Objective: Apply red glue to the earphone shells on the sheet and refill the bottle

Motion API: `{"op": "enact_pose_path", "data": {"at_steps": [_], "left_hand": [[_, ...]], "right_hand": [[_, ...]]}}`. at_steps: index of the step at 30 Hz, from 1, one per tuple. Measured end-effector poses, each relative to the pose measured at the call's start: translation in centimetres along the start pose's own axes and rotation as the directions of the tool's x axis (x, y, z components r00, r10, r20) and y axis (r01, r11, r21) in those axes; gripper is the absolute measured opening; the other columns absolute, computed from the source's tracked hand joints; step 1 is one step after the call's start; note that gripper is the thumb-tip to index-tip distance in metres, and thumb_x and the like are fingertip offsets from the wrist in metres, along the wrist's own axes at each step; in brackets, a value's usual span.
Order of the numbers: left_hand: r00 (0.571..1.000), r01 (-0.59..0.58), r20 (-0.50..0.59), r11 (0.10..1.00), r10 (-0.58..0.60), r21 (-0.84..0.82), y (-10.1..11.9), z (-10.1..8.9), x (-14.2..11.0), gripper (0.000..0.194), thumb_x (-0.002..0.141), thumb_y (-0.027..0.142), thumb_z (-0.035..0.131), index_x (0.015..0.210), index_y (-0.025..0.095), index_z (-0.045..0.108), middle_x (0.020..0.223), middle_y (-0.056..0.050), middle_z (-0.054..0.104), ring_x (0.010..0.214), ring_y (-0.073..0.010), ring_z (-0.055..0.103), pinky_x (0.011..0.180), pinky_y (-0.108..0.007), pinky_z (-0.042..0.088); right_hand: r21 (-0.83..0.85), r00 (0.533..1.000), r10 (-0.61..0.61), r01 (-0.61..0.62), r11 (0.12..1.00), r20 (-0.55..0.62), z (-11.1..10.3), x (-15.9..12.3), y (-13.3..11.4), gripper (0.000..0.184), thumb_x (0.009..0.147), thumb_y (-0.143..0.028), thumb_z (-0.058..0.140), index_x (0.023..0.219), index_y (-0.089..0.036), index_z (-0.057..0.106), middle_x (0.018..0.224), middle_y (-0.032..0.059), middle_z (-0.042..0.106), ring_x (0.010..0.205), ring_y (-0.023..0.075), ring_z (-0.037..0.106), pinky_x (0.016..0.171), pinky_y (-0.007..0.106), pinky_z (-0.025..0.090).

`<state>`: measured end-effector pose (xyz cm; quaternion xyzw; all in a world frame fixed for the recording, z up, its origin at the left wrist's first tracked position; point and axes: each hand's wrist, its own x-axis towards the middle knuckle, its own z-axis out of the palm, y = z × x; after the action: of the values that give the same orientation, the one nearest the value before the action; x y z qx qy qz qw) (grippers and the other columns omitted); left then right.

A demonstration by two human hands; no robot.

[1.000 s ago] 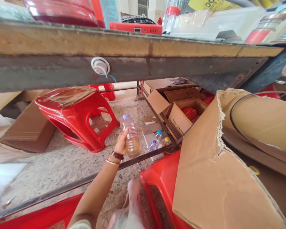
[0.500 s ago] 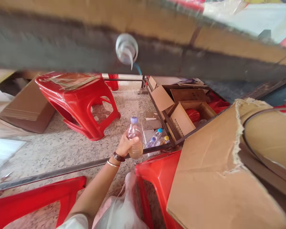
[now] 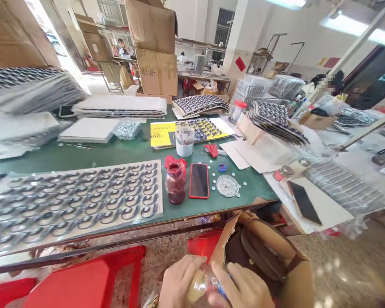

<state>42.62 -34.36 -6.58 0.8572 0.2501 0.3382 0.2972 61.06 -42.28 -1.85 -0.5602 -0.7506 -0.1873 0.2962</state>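
Observation:
At the bottom edge of the head view both my hands hold a clear plastic bottle (image 3: pixel 202 285) with yellowish liquid. My left hand (image 3: pixel 177 281) is wrapped round its body. My right hand (image 3: pixel 244 287) is closed over its blue-capped top end. Right behind my hands stands an open cardboard box (image 3: pixel 295 273) with a dark brown bag (image 3: pixel 256 252) in it.
A green table (image 3: pixel 115 153) holds a large sheet of dark curved parts (image 3: pixel 70 196), a jar with a red cover (image 3: pixel 176 182), a red-cased phone (image 3: pixel 199 180), a white cup (image 3: pixel 184 141) and stacked sheets. Red stools (image 3: pixel 83 282) stand below. A person is at the far right.
The view rose from under the table to above it. The bottle came up from the floor to my lap, and my right hand joined my left on it.

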Motion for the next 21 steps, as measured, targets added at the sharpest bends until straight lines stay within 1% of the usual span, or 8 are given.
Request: {"op": "enact_pose_path", "data": {"at_steps": [2, 5, 7, 10, 14, 18, 19, 21], "left_hand": [[1.000, -0.002, 0.025, 1.000, 0.002, 0.016, 3.1, -4.7, 1.2, 0.052, 0.073, 0.028, 0.069, 0.122, 0.027, 0.052, 0.096, -0.004, 0.074, 0.079, -0.0198, 0.072, 0.068, -0.025, 0.057], [0.974, 0.131, 0.193, 0.990, -0.119, -0.052, 6.6, -11.5, 2.5, 0.044, 0.073, 0.031, 0.070, 0.115, 0.026, 0.058, 0.092, -0.003, 0.074, 0.079, -0.0198, 0.072, 0.067, -0.024, 0.056], [0.929, 0.236, 0.321, 0.964, -0.187, -0.120, 8.0, -15.4, 3.0, 0.037, 0.071, 0.036, 0.070, 0.105, 0.024, 0.062, 0.086, -0.003, 0.073, 0.073, -0.0186, 0.069, 0.064, -0.023, 0.053], [0.872, 0.329, 0.432, 0.928, -0.229, -0.172, 8.7, -20.1, 3.5, 0.031, 0.061, 0.034, 0.073, 0.086, 0.021, 0.062, 0.074, 0.001, 0.066, 0.062, -0.0138, 0.058, 0.058, -0.022, 0.045], [0.840, 0.335, 0.510, 0.917, -0.188, -0.215, 7.3, -24.0, 4.0, 0.039, 0.048, 0.026, 0.075, 0.083, 0.019, 0.061, 0.073, 0.003, 0.063, 0.060, -0.0101, 0.049, 0.056, -0.020, 0.040], [0.799, 0.314, 0.593, 0.909, -0.098, -0.273, 6.4, -25.8, 5.5, 0.048, 0.046, 0.033, 0.079, 0.090, 0.018, 0.063, 0.077, 0.004, 0.065, 0.062, -0.0107, 0.054, 0.057, -0.020, 0.043], [0.799, 0.293, 0.596, 0.916, -0.076, -0.275, 6.5, -26.0, 6.0, 0.052, 0.047, 0.036, 0.081, 0.093, 0.018, 0.064, 0.078, 0.004, 0.066, 0.063, -0.0115, 0.056, 0.059, -0.020, 0.045], [0.853, 0.214, 0.517, 0.953, -0.076, -0.212, 6.9, -25.9, 6.8, 0.058, 0.048, 0.040, 0.081, 0.100, 0.020, 0.064, 0.082, 0.003, 0.069, 0.066, -0.0138, 0.061, 0.063, -0.022, 0.049]], "right_hand": [[0.026, 1.000, -0.005, 0.005, 1.000, -0.009, -2.2, 4.5, -1.5, 0.038, 0.104, -0.035, 0.035, 0.088, -0.016, 0.064, 0.054, 0.0007, 0.058, 0.039, 0.0131, 0.052, 0.041, 0.030, 0.032], [0.162, 0.999, -0.034, 0.028, 0.986, 0.035, -5.4, 9.5, -4.5, 0.043, 0.105, -0.041, 0.031, 0.088, -0.018, 0.062, 0.051, -0.0012, 0.057, 0.038, 0.0149, 0.053, 0.042, 0.031, 0.029], [0.283, 0.996, -0.038, 0.015, 0.959, 0.075, -7.0, 12.1, -6.6, 0.043, 0.106, -0.039, 0.026, 0.093, -0.018, 0.062, 0.053, -0.0015, 0.060, 0.041, 0.0149, 0.056, 0.046, 0.031, 0.032], [0.365, 0.992, 0.006, -0.052, 0.929, 0.127, -8.2, 15.6, -9.5, 0.034, 0.102, -0.024, 0.028, 0.093, -0.018, 0.060, 0.057, -0.0016, 0.063, 0.044, 0.0138, 0.058, 0.052, 0.030, 0.035], [0.332, 0.986, -0.029, -0.028, 0.943, 0.165, -8.1, 19.0, -11.9, 0.032, 0.099, -0.024, 0.031, 0.091, -0.017, 0.061, 0.055, -0.0013, 0.061, 0.043, 0.0146, 0.055, 0.050, 0.031, 0.030], [0.328, 0.989, -0.075, 0.029, 0.944, 0.128, -8.3, 21.2, -11.9, 0.031, 0.096, -0.023, 0.033, 0.084, -0.018, 0.061, 0.052, -0.0018, 0.058, 0.041, 0.0131, 0.048, 0.049, 0.031, 0.027], [0.324, 0.988, -0.073, 0.027, 0.946, 0.133, -8.6, 21.6, -11.6, 0.031, 0.095, -0.022, 0.033, 0.081, -0.018, 0.060, 0.052, -0.0017, 0.057, 0.042, 0.0129, 0.048, 0.050, 0.031, 0.027], [0.253, 0.982, -0.014, -0.035, 0.967, 0.190, -9.0, 22.3, -10.7, 0.033, 0.096, -0.025, 0.035, 0.075, -0.018, 0.059, 0.056, 0.0005, 0.058, 0.048, 0.0137, 0.051, 0.052, 0.030, 0.028]]}}
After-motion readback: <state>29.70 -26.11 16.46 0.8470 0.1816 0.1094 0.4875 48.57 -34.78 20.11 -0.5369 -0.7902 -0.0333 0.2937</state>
